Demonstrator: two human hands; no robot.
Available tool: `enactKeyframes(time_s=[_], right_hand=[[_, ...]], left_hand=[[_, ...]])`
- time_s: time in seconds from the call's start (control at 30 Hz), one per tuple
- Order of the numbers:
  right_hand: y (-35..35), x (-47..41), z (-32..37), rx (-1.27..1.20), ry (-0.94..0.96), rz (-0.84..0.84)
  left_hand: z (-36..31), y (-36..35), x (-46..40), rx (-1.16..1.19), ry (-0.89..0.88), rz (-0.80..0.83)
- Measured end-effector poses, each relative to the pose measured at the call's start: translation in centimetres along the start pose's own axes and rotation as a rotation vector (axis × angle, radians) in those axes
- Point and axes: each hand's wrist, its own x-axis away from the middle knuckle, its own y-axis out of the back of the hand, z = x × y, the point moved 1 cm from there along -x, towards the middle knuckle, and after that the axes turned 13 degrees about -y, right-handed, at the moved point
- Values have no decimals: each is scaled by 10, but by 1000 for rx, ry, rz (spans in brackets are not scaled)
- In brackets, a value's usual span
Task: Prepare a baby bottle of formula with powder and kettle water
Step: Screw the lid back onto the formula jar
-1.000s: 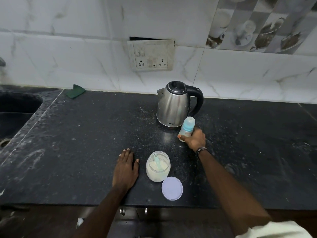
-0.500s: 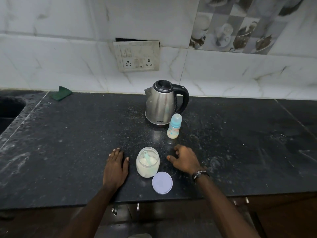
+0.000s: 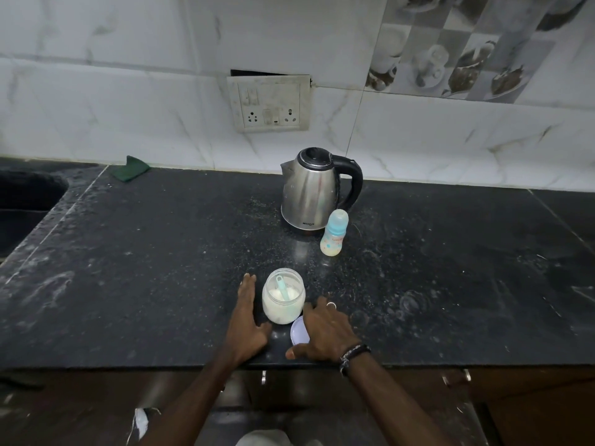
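Left hand (image 3: 246, 320) lying flat beside the powder jar (image 3: 283, 299), fingers straight; right hand (image 3: 323, 329) resting spread over the lid (image 3: 297, 331). Capped baby bottle (image 3: 335, 233) standing by the kettle (image 3: 314, 191) (light, probably slick plastic; gripping mid-body looks best).

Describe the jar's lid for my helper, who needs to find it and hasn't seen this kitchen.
Find the steel kettle on the black counter. Nearer the front edge stands the open powder jar. The lid is the flat pale disc beside it, partly under the right hand.

Black countertop (image 3: 161, 268) carries kettle (image 3: 310, 191), bottle (image 3: 334, 233), powder jar (image 3: 283, 300), lid (image 3: 298, 331), green cloth (image 3: 131, 169)
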Motion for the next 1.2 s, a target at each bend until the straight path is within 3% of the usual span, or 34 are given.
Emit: enactKeyframes(time_s=[0.13, 0.4, 0.57, 0.77, 1.03, 1.2], right_hand=[[-3, 1, 2, 41, -3, -25], [37, -9, -22, -107, -154, -158], [61, -19, -29, -372, -88, -422], [66, -20, -10, -780, 93, -515], [58, -21, 5, -500, 217, -292], [69, -23, 17, -151, 244, -148]], left_hand=[[-8, -11, 1, 82, 19, 70], [-10, -17, -8, 153, 44, -73], [-24, -18, -10, 175, -36, -201], [-30, -18, -9, 167, -87, -253], [-28, -18, -5, 161, 0, -290], [-22, -19, -5, 137, 37, -285]])
